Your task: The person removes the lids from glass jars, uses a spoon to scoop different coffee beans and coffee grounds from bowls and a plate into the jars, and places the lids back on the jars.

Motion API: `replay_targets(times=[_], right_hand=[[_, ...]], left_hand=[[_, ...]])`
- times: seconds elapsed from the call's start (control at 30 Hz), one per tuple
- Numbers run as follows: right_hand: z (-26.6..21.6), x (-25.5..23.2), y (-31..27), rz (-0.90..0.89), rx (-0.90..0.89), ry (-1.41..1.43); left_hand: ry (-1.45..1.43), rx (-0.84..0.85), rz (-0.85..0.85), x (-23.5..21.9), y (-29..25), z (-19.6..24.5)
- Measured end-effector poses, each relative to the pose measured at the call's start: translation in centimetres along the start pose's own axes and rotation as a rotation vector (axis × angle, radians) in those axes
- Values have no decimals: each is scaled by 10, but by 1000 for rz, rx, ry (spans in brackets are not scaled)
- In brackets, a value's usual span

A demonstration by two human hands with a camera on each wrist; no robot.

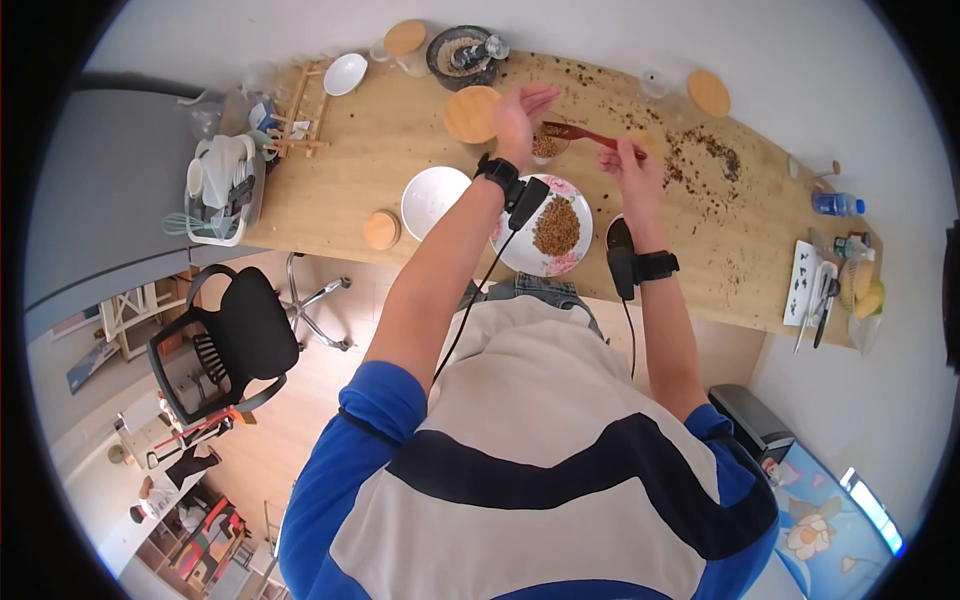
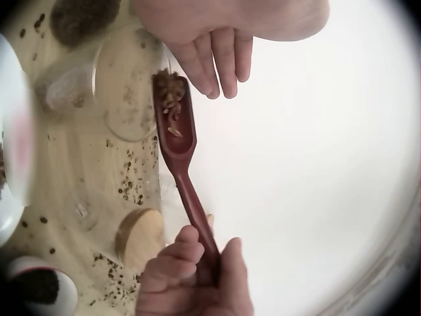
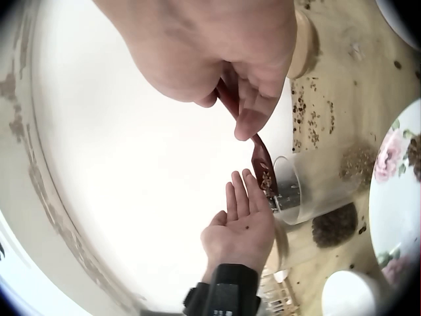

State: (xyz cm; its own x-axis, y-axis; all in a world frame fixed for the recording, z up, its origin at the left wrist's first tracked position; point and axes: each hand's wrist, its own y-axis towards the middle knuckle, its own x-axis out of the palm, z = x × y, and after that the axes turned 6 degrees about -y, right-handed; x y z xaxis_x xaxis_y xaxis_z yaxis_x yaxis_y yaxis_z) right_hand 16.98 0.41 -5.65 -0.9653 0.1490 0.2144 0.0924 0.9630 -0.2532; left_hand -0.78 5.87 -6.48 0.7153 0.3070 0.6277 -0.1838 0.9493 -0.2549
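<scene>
My right hand grips the handle of a dark red scoop that has brown grains in its bowl. In the right wrist view, the bowl of the scoop meets the mouth of a clear glass jar, with grains lying low inside it. My left hand is held palm up beside the scoop's bowl, its fingers straight, and a small dark speck shows on the palm. Close to me, a flower-patterned plate carries a heap of brown grains.
Left of the plate stands a white bowl. A mortar with pestle sits at the back. Wooden lids top some jars. Dark bits are scattered over the right part of the table. A water bottle lies at the right edge.
</scene>
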Motion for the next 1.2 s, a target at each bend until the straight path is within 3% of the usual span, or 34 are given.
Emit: replay_targets(times=[0.07, 0.13, 0.27, 0.33, 0.47, 0.53, 0.6, 0.67, 0.8, 0.9, 1.0, 1.07, 1.1, 1.2], right_hand=[[-4, 10, -7, -6, -79, -143], [-15, 14, -17, -128, -238, -497], [-17, 7, -35, -93, -390, -572], [-14, -6, -50, 39, -429, -560], [-4, -15, -75, -11, -313, -772], [14, -18, -77, -276, -522, -1069], [28, -20, -76, -308, -614, -1135], [34, -22, -77, -390, -774, -1278], [32, -30, -88, -419, -647, -1267], [27, -30, -86, -329, -709, -1243], [35, -35, -81, -351, -722, -1216], [37, -36, -86, -340, -639, -1170], [39, -36, -88, -321, -554, -1134], [38, -35, -88, -226, -537, -1117]], left_hand=[[57, 17, -23, -7, -3, 3], [115, 37, 7, -13, -8, 7], [140, -76, 130, -34, -29, 14], [-108, -277, 299, -49, -44, 10], [-277, -484, 263, -75, -77, 6], [-240, -523, 315, -90, -90, -3], [-102, -764, 243, -122, -98, -18], [-36, -812, 261, -130, -110, -17], [121, -846, 205, -149, -126, -13], [283, -883, 233, -162, -139, -23], [360, -956, 272, -170, -148, -35], [450, -891, 175, -164, -150, -33], [529, -820, 224, -155, -152, -29], [768, -738, 220, -134, -149, -22]])
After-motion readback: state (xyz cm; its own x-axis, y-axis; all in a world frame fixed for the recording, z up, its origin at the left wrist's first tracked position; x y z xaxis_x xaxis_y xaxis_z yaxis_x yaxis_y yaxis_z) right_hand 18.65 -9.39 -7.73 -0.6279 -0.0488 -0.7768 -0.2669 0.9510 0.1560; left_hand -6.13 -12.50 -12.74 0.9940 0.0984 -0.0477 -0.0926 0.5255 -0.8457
